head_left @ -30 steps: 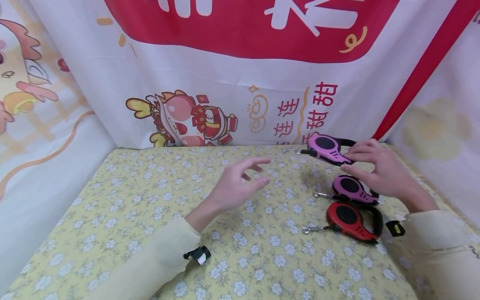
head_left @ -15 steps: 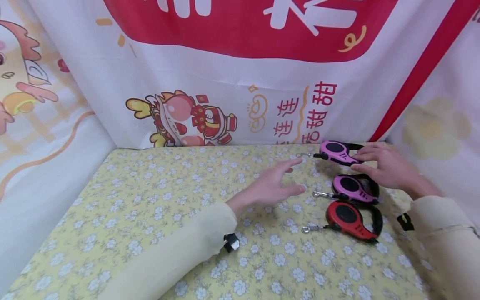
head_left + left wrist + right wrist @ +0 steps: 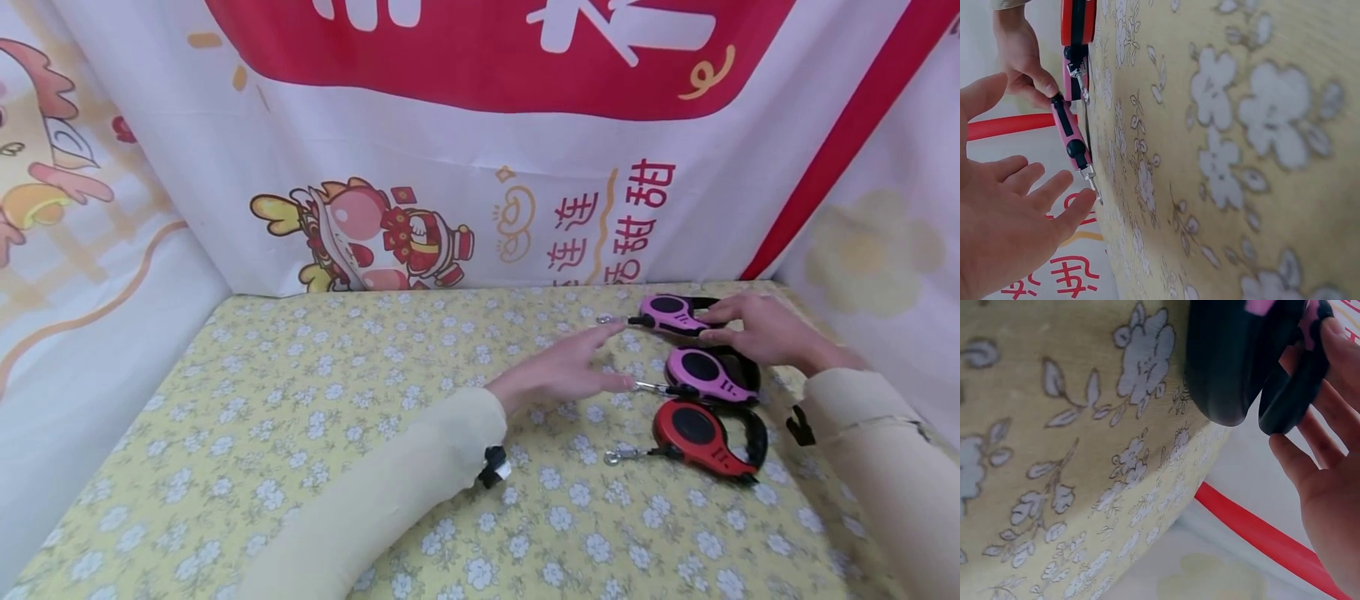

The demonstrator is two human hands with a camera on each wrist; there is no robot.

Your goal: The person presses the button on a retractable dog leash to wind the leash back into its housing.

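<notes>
My right hand grips the handle end of the far pink retractable dog leash, tilted in the left wrist view, its metal clip pointing left. In the right wrist view, my right hand's thumb and fingers are around its black handle. A second pink retractable leash lies just nearer, and a red retractable leash lies nearest. My left hand, fingers extended and holding nothing, hovers left of the leashes, by the metal clips. In the left wrist view, its palm is apart from the held leash's clip.
A yellow flowered cloth covers the table. Behind it hangs a printed white and red curtain, close to the far leash. White patterned cloth borders the right side.
The far pink leash has moved right and down toward the table in my right hand. My left hand has moved right, nearer the leash clips. The other two leashes have stayed put.
</notes>
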